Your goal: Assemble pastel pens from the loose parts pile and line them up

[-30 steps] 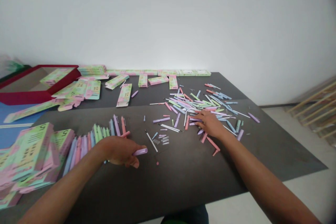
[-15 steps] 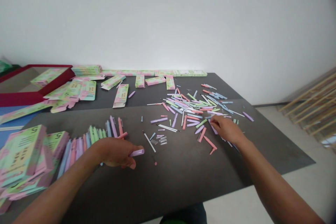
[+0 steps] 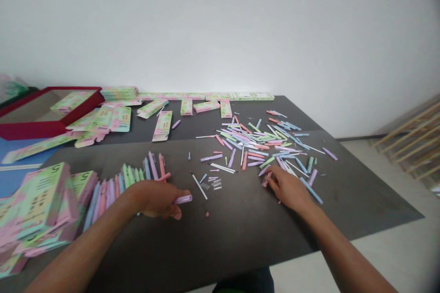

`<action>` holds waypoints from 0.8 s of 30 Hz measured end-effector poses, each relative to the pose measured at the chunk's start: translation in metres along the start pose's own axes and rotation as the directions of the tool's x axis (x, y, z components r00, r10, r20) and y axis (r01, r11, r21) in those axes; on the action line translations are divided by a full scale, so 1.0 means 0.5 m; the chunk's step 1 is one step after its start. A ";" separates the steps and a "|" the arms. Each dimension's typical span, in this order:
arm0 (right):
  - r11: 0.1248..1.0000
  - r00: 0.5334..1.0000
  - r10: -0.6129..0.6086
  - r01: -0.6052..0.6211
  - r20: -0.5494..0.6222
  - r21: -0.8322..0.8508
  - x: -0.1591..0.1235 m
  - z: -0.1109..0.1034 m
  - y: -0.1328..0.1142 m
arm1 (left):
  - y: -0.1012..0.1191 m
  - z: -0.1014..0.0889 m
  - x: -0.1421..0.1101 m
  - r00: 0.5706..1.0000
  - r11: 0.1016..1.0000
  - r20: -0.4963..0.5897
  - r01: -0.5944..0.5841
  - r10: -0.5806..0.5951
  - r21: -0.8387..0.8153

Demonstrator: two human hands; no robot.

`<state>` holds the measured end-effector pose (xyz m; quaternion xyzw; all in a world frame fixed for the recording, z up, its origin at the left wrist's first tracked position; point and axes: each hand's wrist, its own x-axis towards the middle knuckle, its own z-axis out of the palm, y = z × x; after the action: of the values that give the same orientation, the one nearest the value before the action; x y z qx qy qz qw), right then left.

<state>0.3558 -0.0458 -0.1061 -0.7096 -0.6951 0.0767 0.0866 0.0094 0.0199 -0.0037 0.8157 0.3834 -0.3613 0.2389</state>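
My left hand [image 3: 158,199] is closed around a light purple pen barrel [image 3: 183,199], whose open end sticks out past the thumb toward the right. Close beside that hand runs a row of assembled pastel pens [image 3: 129,175], partly hidden by the wrist. At the near edge of the scattered pen parts, my right hand [image 3: 283,187] has its fingertips pinched on a pink pen cap [image 3: 266,180] with a clear clip, low over the table. A purple tip piece [image 3: 263,170] lies just beyond those fingers. Parts under the right palm are hidden.
A heap of pen barrels and refills [image 3: 254,139] covers the table's right middle. Small clear clips [image 3: 216,184] and a white refill [image 3: 199,186] lie between the hands. Pen boxes [image 3: 37,201] are stacked at left; a red-rimmed tray [image 3: 34,129] stands behind them.
My right hand has moved left and nearer, from the heap's edge onto the pink cap. My left hand keeps the purple barrel. The whole view has shifted slightly.
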 end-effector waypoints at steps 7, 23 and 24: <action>1.000 0.999 -0.026 0.027 0.020 -0.006 0.007 0.016 -0.018 | -0.006 0.005 -0.001 0.999 0.999 -0.033 -0.015 0.016 0.036; 0.988 0.992 -0.121 0.123 0.029 -0.094 -0.028 0.028 -0.003 | -0.017 0.017 0.003 0.998 0.999 -0.055 -0.012 0.014 0.045; 0.987 0.992 -0.127 0.128 0.019 -0.095 -0.023 0.030 0.000 | -0.017 0.018 0.003 0.998 0.999 -0.059 -0.009 0.012 0.044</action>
<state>0.3522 -0.0570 -0.1208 -0.6666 -0.7424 0.0420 0.0526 -0.0005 0.0198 -0.0113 0.8331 0.3780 -0.3440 0.2116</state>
